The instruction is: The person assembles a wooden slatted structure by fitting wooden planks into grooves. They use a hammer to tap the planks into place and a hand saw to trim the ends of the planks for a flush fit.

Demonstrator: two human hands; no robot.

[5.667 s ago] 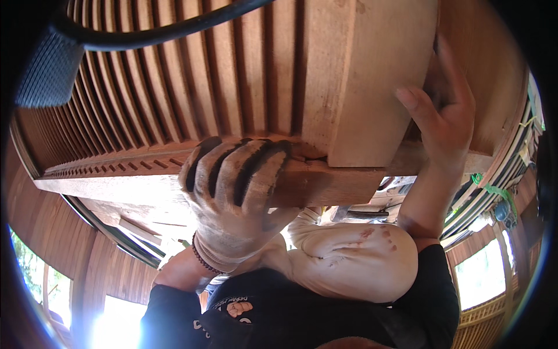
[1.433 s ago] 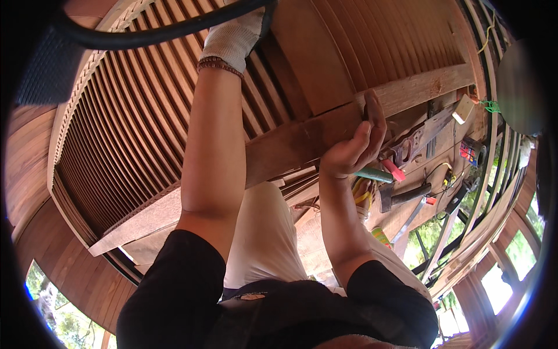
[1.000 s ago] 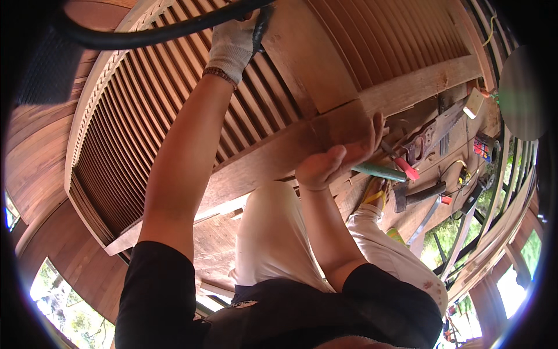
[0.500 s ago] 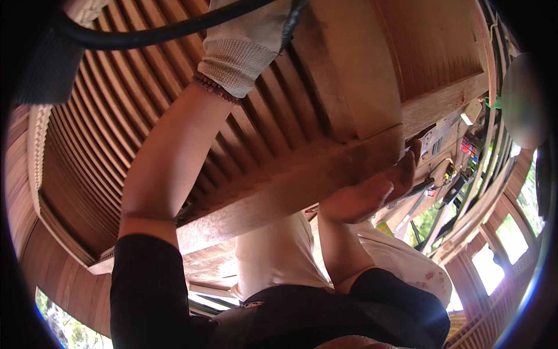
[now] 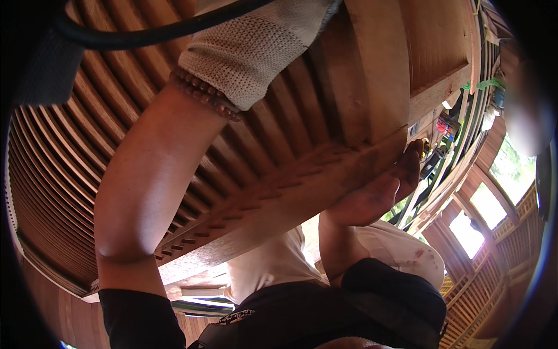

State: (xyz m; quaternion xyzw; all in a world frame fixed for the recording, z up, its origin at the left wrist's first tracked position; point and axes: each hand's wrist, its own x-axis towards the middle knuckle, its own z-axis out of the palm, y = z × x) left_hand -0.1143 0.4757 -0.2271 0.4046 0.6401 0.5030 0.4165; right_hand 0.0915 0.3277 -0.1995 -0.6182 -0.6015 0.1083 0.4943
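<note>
Head view, please: where are the 2 hands?

Well apart. The left hand point(image 5: 264, 41), in a pale knitted glove point(image 5: 241, 67), lies over the slatted wooden panel point(image 5: 285, 113) near the top. Its fingers run out of sight, so I cannot tell whether they are clamped on anything.

What's on that wrist?

A brown beaded bracelet point(image 5: 203, 94), just below the cuff. The bare forearm slants over the slats.

And the right hand point(image 5: 375, 195)?

Bare and in shadow, just beside the right end of the panel's lower rail point(image 5: 302, 200). Its thumb stands off from the fingers, which point upward. Whether the palm touches the wood, I cannot tell.

So where does the panel sit?

Tilted across the middle and left, in front of the person, its lower rail above the light trousers point(image 5: 264, 256) and climbing to the right. Beyond the slats comes a wide plain board point(image 5: 381, 64), then a recessed flat section point(image 5: 436, 49).

Anything in front?

A thick dark cable point(image 5: 157, 38) curves across the top left, partly covering the glove. A green cord point(image 5: 488, 84) shows at the far right.
</note>
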